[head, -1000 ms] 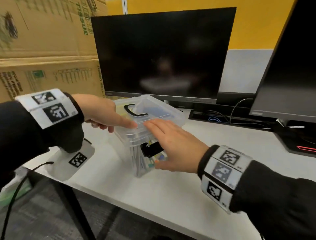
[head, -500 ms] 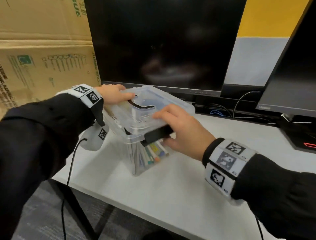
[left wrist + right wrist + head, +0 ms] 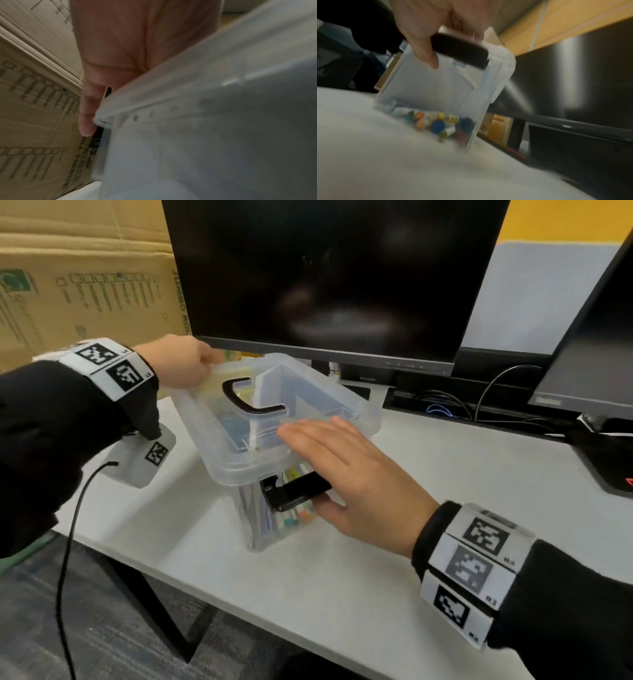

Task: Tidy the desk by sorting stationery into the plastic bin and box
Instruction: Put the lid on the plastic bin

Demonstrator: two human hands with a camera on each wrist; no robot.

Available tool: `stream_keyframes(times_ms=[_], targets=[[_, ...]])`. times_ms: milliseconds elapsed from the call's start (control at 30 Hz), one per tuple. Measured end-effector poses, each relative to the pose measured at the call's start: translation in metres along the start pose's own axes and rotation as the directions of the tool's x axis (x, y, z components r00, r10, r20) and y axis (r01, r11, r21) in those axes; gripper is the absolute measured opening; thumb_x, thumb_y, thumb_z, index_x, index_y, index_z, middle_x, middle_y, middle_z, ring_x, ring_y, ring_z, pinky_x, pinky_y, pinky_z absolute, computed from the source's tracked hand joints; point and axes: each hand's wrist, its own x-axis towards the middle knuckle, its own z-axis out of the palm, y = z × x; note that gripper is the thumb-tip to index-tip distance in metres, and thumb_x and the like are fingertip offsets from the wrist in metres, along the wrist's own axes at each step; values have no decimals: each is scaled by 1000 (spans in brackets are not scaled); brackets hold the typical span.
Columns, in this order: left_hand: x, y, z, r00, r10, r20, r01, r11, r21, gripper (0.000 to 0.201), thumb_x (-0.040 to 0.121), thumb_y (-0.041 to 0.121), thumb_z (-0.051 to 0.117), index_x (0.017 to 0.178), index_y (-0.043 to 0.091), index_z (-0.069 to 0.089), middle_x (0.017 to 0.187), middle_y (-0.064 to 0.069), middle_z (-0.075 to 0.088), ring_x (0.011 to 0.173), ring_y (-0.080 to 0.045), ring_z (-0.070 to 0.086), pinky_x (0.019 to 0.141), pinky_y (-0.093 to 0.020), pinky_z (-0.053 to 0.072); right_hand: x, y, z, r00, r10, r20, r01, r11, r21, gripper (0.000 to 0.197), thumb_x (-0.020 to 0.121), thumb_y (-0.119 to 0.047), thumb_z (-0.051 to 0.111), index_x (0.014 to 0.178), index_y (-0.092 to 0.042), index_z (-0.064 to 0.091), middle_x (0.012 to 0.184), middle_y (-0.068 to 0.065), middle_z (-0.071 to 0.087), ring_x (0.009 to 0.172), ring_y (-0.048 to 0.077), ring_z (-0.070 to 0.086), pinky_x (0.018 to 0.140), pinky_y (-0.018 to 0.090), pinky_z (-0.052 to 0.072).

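A clear plastic bin (image 3: 260, 529) stands on the white desk (image 3: 342, 594), with its lid (image 3: 219, 440) and black handle (image 3: 253, 405) on top. Several coloured markers (image 3: 294, 515) show through its wall. My left hand (image 3: 181, 361) grips the lid's far left edge, fingers curled over the rim. My right hand (image 3: 349, 474) lies flat on the near right of the lid, fingers straight, thumb under the black latch (image 3: 294, 491). In the right wrist view the thumb (image 3: 423, 44) sits beside the latch (image 3: 460, 51) above the markers (image 3: 440, 124). The left wrist view shows my palm (image 3: 137, 40) against the lid (image 3: 205, 74).
A dark monitor (image 3: 325, 275) stands right behind the bin, and a second monitor (image 3: 589, 337) is at the right with cables (image 3: 445, 405) between them. Cardboard boxes (image 3: 85, 296) rise at the left. The desk's front edge runs close below the bin.
My left hand slid from the lid's near side to its far left edge. My right hand's fingers, curled over the latch half a second ago, now lie straight on the lid.
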Motion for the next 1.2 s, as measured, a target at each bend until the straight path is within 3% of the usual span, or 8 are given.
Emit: stream_keyframes(times_ms=[167, 333, 467, 567, 700, 867, 1067, 1200], targets=[[9, 15, 6, 998, -52, 29, 53, 998, -42, 38, 96, 8, 35, 130, 4, 50, 130, -21, 52, 119, -37, 48, 99, -41, 38, 14, 0, -9, 1000, 22, -1, -22, 1000, 0, 46, 69, -10, 69, 114, -4, 61, 108, 11, 60, 100, 21, 49, 84, 25, 43], [21, 12, 10, 968, -228, 102, 246, 944, -221, 75, 87, 65, 39, 131, 5, 49, 128, -17, 54, 115, -35, 51, 98, -42, 38, 38, -2, -41, 969, 156, 193, -194, 961, 199, 30, 70, -27, 76, 97, -15, 70, 92, -1, 64, 87, 14, 58, 81, 27, 48], [28, 6, 16, 904, -301, 304, 427, 679, -597, 102, 57, 71, 69, 134, 11, 41, 111, -14, 58, 83, -29, 59, 69, -40, 49, 49, 1, -49, 893, 285, 347, -400, 857, 326, 26, 66, -26, 82, 89, -21, 71, 84, -3, 68, 77, 10, 62, 78, 25, 52], [35, -2, 20, 866, -230, 444, 488, 589, -644, 126, 27, 70, 82, 134, 18, 43, 121, -15, 60, 100, -35, 63, 84, -48, 53, 48, 1, -46, 884, 308, 351, -437, 810, 390, 24, 64, -26, 83, 83, -26, 69, 75, -5, 68, 70, 7, 62, 76, 25, 53], [45, -12, 28, 855, -178, 487, 505, 497, -705, 122, 22, 62, 88, 130, 20, 49, 123, -15, 61, 106, -37, 62, 92, -56, 46, 47, 2, -43, 879, 340, 333, -468, 747, 472, 18, 65, -30, 81, 79, -27, 71, 70, -9, 66, 68, 5, 60, 74, 21, 51], [23, 5, 21, 975, -178, 131, 213, 588, -780, 70, 58, 52, 80, 119, 22, 63, 122, 0, 57, 118, -23, 49, 104, -42, 38, 45, 1, -42, 893, 326, 311, -445, 749, 491, 16, 66, -32, 80, 78, -29, 70, 68, -11, 63, 63, -2, 56, 70, 15, 48], [11, 20, 25, 984, 45, -175, -172, 522, -835, 20, 64, 29, 81, 63, 19, 64, 71, 6, 62, 73, -7, 56, 81, -29, 45, 45, 2, -35, 911, 346, 225, -410, 822, 396, 13, 72, -35, 76, 80, -32, 66, 70, -14, 58, 64, 1, 52, 69, 20, 45], [4, 38, 33, 973, 144, -181, -227, 456, -861, 27, 68, 30, 79, 93, 28, 69, 97, 11, 68, 97, -5, 60, 98, -29, 42, 47, 5, -33, 907, 387, 164, -419, 867, 271, 19, 77, -37, 72, 89, -23, 69, 75, -16, 57, 71, -1, 51, 73, 19, 42]])
